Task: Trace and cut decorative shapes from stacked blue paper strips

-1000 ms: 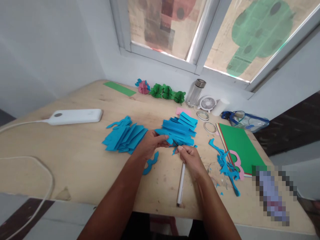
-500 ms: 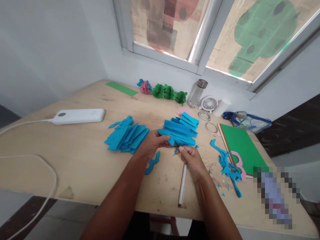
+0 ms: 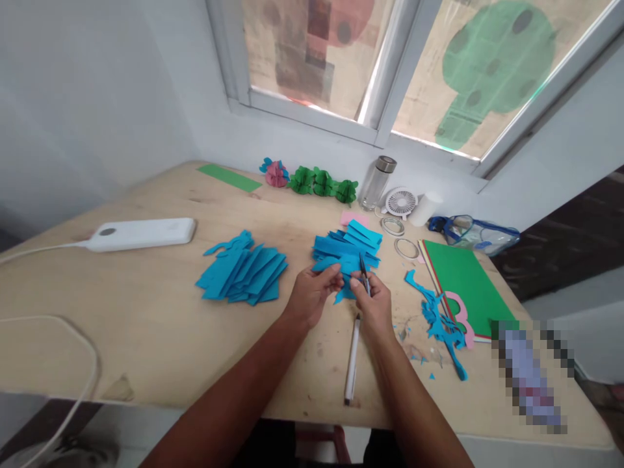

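My left hand (image 3: 314,292) is closed, thumb and fingers pinching a cut piece of blue paper (image 3: 325,264) over the front of the right-hand blue pile. Close beside it, my right hand (image 3: 374,300) is wrapped round small scissors (image 3: 363,268), whose dark blades point up and away from me. The fingers of that hand also come near the blue paper's edge; whether they touch it I cannot tell. Behind both hands lies a pile of blue paper strips (image 3: 368,235). A second blue stack (image 3: 244,270) rests to the left. Below my right hand lies a white pen (image 3: 351,364).
Blue scraps (image 3: 441,322) and a pink cut-out (image 3: 461,312) lie right, by green sheets (image 3: 468,279). Tape rolls (image 3: 406,248), a fan (image 3: 400,202), a bottle (image 3: 377,182) and green paper ornaments (image 3: 322,182) stand behind. A white corded device (image 3: 143,234) lies left.
The scissors have come away from the blue paper and now point upward in my right hand. My left hand has shifted slightly right. The curled blue scrap under my left arm is no longer visible.
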Available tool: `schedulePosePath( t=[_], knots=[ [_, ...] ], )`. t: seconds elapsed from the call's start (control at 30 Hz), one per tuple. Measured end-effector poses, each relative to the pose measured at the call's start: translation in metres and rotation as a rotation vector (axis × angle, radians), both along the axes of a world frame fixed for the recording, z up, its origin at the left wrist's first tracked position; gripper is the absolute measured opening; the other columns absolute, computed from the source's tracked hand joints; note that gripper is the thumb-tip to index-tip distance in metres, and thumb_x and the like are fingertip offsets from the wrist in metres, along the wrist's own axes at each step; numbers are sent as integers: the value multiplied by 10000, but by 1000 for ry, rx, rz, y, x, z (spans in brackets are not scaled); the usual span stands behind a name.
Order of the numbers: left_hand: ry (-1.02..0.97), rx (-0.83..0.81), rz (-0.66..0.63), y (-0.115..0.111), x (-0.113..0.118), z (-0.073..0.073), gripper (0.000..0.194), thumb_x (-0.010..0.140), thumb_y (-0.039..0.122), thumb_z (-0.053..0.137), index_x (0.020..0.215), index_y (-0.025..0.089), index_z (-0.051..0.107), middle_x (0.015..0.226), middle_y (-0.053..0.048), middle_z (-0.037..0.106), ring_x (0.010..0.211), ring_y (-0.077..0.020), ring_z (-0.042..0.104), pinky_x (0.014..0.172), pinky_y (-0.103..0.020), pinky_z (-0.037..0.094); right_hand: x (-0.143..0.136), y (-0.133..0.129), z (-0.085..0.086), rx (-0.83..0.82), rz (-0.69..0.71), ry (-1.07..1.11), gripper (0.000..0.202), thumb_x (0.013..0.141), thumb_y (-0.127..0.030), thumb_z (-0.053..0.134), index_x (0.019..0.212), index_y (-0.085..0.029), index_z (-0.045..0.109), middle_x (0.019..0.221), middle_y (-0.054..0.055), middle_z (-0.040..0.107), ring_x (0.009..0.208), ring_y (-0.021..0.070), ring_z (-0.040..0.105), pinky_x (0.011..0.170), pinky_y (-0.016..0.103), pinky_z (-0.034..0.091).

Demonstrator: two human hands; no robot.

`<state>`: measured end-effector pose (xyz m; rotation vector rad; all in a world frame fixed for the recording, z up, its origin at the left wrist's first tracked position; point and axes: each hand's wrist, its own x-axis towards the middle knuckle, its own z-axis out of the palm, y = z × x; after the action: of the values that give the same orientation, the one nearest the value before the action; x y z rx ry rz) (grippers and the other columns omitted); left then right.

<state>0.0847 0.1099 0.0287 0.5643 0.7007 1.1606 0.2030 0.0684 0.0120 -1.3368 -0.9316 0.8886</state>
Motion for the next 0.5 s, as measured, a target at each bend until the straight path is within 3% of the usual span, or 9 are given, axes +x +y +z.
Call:
schedulePosePath(
  t=[0.13, 0.3, 0.5],
  knots=[
    [55, -34, -82, -7, 4, 0, 268, 548, 268, 843, 691, 126, 666, 637, -21, 677, 580, -122, 609, 592, -245, 475, 4, 2, -3, 60, -64, 64, 315, 699, -454, 725, 691, -187, 558, 555, -74, 387, 484, 78, 269, 448, 232, 194],
    [132, 17, -79, -4, -2, 3, 239, 545, 249, 835, 665, 131, 664, 606, -11, 654, 563, -121, 599, 579, -245, 475, 9, 4, -5, 73, -58, 99, 331, 692, -431, 714, 637, -204, 479, 523, -93, 304, 471, 73, 220, 444, 232, 166],
    [216, 61, -62, 0, -5, 3, 253, 530, 276, 839, 666, 139, 676, 607, 3, 646, 547, -124, 598, 595, -267, 498, 7, 4, -3, 57, -24, 48, 362, 693, -516, 707, 701, -200, 531, 536, -83, 353, 468, 78, 238, 441, 233, 170]
  ],
)
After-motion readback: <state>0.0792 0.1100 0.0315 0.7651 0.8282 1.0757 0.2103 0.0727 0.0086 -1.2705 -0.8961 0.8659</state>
